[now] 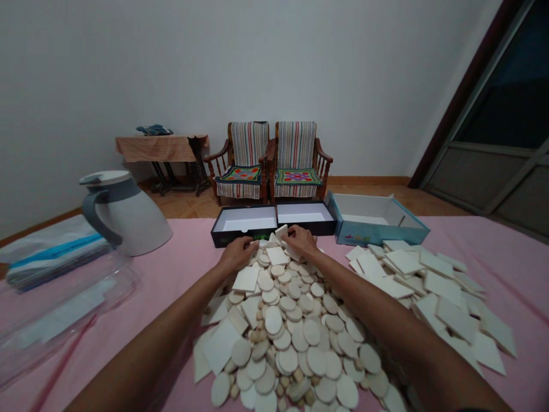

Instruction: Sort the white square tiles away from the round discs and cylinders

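A large heap of pale wooden discs [299,336], mixed with square tiles and small beads, spreads over the pink cloth in front of me. At its far end, my right hand [301,240] is closed, pinching a pale square tile [281,231] that is tilted up. My left hand [237,254] rests at the heap's far left edge with its fingers curled together; whatever they hold is hidden. Just beyond both hands stand a black open box [219,237] on the left and another black open box [326,228] beside it, both with white insides.
A light blue open box [377,233] stands right of the black ones. Several square tiles [446,286] form a second heap on the right. At left are a white and grey jug [137,220], a plastic-wrapped pack [60,257] and clear packaging [72,309]. Two chairs [251,146] stand beyond.
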A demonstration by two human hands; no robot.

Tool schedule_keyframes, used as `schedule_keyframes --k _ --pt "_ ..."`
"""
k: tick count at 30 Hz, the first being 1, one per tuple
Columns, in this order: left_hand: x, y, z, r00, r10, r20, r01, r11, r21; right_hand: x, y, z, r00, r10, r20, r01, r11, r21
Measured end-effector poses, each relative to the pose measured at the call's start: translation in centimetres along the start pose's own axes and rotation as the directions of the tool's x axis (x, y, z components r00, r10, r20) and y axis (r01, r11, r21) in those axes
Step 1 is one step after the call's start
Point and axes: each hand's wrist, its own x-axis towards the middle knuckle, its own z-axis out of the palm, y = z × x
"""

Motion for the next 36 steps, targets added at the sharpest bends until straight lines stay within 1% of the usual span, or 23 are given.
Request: schedule_keyframes --k 5,8,12,15,18,22,26,31,36 --pt "0.1 0.5 -0.4 0.999 0.019 0.044 -0.022 0.998 0.066 -0.8 -0.1 -0.6 0.999 -0.042 0.024 0.043 0.999 -0.02" --pt "0.1 0.6 -0.7 0.998 0.013 0.069 -0.019 0.996 0.082 -0.9 0.0 -1.0 0.998 -0.047 0.039 0.049 0.998 -0.032" --pt "0.3 0.4 -0.7 0.996 -0.058 0.072 0.052 0.995 0.091 -0.5 0.1 -1.0 0.996 -0.077 0.042 0.079 0.996 -0.048" --pt "0.5 0.4 -0.6 0.99 -0.127 0.065 0.121 0.988 0.093 0.0 -0.2 -0.5 0.989 -0.124 0.083 0.129 0.99 -0.063" --pt "0.7 0.5 -0.4 0.981 -0.182 0.069 0.176 0.981 0.082 0.3 -0.7 0.0 0.982 -0.139 0.126 0.151 0.984 -0.089" --pt "1.1 0.6 -0.3 0.967 -0.239 0.088 0.237 0.971 0.034 0.6 -1.3 0.4 0.974 -0.146 0.172 0.17 0.976 -0.134" --pt "1.4 0.2 -0.4 0.946 -0.29 0.147 0.301 0.952 -0.063 0.8 -1.4 0.3 0.964 -0.144 0.223 0.185 0.967 -0.175" --pt "1.5 -0.3 -0.7 0.917 -0.334 0.218 0.375 0.908 -0.185 0.7 -1.5 -0.1 0.935 -0.191 0.299 0.248 0.955 -0.165" --pt "1.4 -0.2 -1.0 0.873 -0.379 0.307 0.462 0.846 -0.268 0.7 -1.7 -0.5 0.916 -0.248 0.314 0.301 0.944 -0.133"
